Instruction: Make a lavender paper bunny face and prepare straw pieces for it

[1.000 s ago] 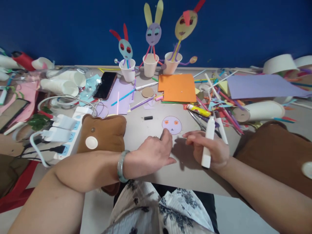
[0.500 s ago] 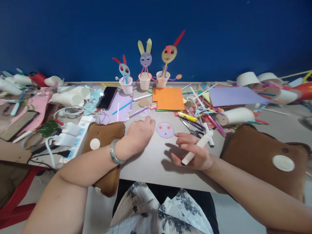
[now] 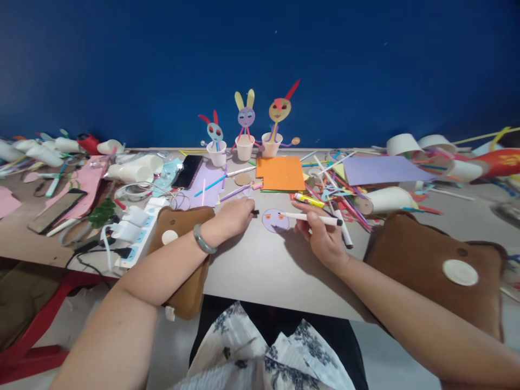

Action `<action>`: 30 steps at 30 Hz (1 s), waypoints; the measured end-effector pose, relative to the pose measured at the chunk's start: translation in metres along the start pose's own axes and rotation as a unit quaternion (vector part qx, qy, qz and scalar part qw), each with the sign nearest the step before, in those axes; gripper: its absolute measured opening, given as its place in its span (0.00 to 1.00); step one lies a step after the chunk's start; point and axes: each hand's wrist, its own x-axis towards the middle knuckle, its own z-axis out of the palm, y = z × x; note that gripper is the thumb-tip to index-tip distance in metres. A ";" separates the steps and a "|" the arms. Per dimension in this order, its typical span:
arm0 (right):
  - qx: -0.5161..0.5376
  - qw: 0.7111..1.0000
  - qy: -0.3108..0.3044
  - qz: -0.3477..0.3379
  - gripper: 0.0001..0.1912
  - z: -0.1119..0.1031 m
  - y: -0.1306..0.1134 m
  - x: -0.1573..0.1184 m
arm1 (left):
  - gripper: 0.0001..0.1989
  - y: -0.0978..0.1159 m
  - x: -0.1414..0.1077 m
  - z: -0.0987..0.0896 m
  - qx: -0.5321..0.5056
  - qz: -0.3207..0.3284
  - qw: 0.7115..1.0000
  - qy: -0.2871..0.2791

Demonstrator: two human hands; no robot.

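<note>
A round purple paper face [image 3: 270, 225] with orange eyes and a small dark mouth lies on the table in front of me. My right hand [image 3: 324, 236] grips a white marker [image 3: 312, 218], its tip pointing left at the eye on the face's right side. Whether the tip touches the paper I cannot tell. To the left of the face, my left hand [image 3: 235, 219] is closed with a black marker cap [image 3: 255, 212] sticking out from its fingers. A bracelet circles that wrist.
Behind stand paper-cup figures [image 3: 245, 147] and orange paper [image 3: 280, 174]. Scissors, a yellow glue stick [image 3: 309, 200] and coloured sticks are strewn to the right. Brown pouches [image 3: 430, 265] flank my arms. A power strip [image 3: 140, 238] with chargers lies left.
My right hand has turned the marker from slanting across the palm to a writing hold and brought its tip to the face. A black cap now shows at my left fingers. The view has shifted.
</note>
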 end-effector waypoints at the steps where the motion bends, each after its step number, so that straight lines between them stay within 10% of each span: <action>1: 0.028 0.999 0.015 0.023 0.18 0.001 0.000 0.003 | 0.08 0.000 0.000 0.000 -0.041 0.014 0.999 0.005; 30: 0.120 0.989 -0.031 0.086 0.15 -0.002 0.010 0.012 | 0.09 0.009 -0.005 0.008 -0.250 0.128 0.958 0.057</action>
